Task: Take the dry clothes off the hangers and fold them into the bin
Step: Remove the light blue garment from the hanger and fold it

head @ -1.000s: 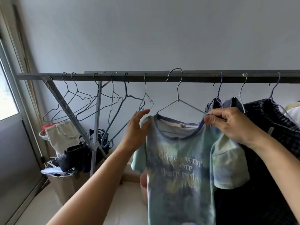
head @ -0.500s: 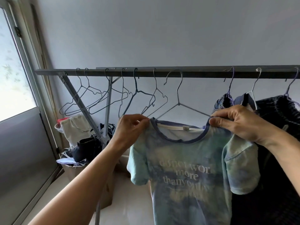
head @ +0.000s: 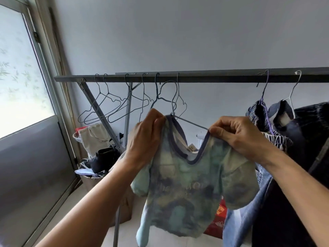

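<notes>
Our fingers point(head: 219, 130) pinch the collar point(head: 193, 162) of the shirt point(head: 187, 193), left hand point(head: 144, 139) at centre frame, right hand point(head: 238, 136) beside it. The hanger point(head: 192, 123) crosses the open neck, below the rail point(head: 195, 78).

A home drying corner: metal rail point(head: 213, 77) with wire hangers point(head: 114, 108) beside a window point(head: 21, 77).

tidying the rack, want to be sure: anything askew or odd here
The hanger in the shirt sits tilted, its hook seemingly just below the rail, one wire arm bare across the neck opening between the left hand and right hand. Nothing else stands out.
</notes>
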Motion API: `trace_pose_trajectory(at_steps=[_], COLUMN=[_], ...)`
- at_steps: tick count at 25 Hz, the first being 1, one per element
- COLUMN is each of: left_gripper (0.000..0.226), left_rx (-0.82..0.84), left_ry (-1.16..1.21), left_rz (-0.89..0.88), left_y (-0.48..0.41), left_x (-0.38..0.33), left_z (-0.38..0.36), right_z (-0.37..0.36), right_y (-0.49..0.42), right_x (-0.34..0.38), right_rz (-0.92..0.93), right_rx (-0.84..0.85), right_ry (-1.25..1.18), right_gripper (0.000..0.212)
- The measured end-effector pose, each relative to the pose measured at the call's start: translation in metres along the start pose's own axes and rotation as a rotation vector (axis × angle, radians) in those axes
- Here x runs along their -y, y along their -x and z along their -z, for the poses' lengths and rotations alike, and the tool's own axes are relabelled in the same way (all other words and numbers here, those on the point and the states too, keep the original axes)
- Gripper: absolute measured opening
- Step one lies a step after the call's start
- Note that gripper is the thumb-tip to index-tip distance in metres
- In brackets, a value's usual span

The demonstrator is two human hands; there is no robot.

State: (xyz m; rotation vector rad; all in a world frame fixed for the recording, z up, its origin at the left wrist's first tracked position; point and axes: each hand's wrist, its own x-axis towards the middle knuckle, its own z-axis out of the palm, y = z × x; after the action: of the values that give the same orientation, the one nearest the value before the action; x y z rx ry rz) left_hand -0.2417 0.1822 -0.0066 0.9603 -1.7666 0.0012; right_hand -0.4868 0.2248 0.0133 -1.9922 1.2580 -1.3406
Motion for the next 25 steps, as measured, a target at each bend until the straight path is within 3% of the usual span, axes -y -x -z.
trace_pose_trajectory(at_steps=[5, 8, 12, 14, 16, 19, 22, 25], left_gripper=[0.017, 0.017, 0.016, 0.017, 0.018, 0.018, 0.018, 0.018], left_rx=[-0.075, -0.087, -0.099, -0.108, -0.108, -0.091, -0.113, -0.172], left_ry=[-0.027, -0.093, -0.134, -0.133, -0.118, -0.107, -0.108, -0.079], left_rz=[0.068, 0.076, 0.084, 0.106, 0.106, 0.074, 0.077, 0.122], left_y=[-0.003, -0.004, 0.0, 0.001, 0.001, 0.002, 0.002, 0.003], left_x=[0.015, 0.021, 0.028, 0.032, 0.033, 0.031, 0.035, 0.046], left_z=[0.02, 0.031, 0.041, 0.045, 0.046, 0.044, 0.048, 0.057], right_z=[-0.004, -0.013, -0.013, -0.014, -0.025, -0.044, -0.043, -0.031], right_y=[-0.002, -0.004, -0.012, -0.01, -0.008, -0.014, -0.021, -0.02], right_x=[-0.01, -0.014, -0.02, -0.02, -0.015, -0.011, -0.015, -0.022], right_rz=[-0.099, -0.012, 0.053, 0.083, 0.158, 0.296, 0.253, 0.091], right_rx=[-0.058, -0.137, -0.309, -0.264, -0.192, -0.232, -0.336, -0.43], right_ry=[0.106, 0.076, 0.125, 0.12, 0.292, 0.48, 0.492, 0.475], right_gripper=[0.045, 0.016, 0.02, 0.03, 0.034, 0.012, 0.006, 0.008])
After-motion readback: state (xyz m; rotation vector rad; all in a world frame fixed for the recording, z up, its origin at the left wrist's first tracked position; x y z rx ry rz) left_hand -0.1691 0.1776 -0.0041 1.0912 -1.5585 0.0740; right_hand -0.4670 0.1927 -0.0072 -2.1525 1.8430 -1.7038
